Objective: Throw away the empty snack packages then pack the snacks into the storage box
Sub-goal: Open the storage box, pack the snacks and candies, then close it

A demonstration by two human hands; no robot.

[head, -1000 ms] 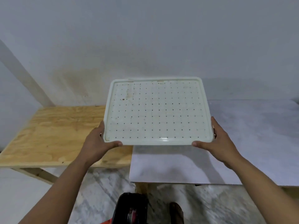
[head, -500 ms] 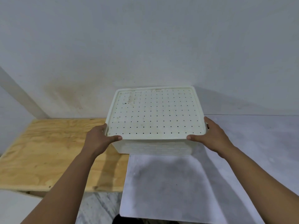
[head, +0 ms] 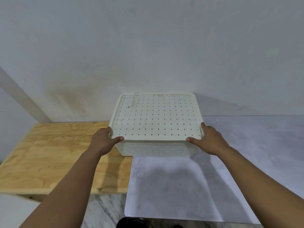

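Observation:
A white storage box [head: 156, 150] with a woven-pattern wall stands at the back of the surface, against the wall. Its perforated white lid [head: 156, 117] lies flat on top and hides the inside. My left hand [head: 104, 139] grips the lid's front left corner, thumb along the front edge. My right hand [head: 208, 139] grips the front right corner the same way. No snacks or packages are in view.
The box straddles the seam between a plywood tabletop [head: 49, 155] on the left and a grey marbled sheet [head: 213, 178] on the right. A plain wall [head: 148, 46] rises right behind it. Marble floor [head: 102, 211] shows below the tables' front edges.
The lid, held up in both hands a second ago, has come down onto the box and now sits flat on it. Both hands stay on its front corners.

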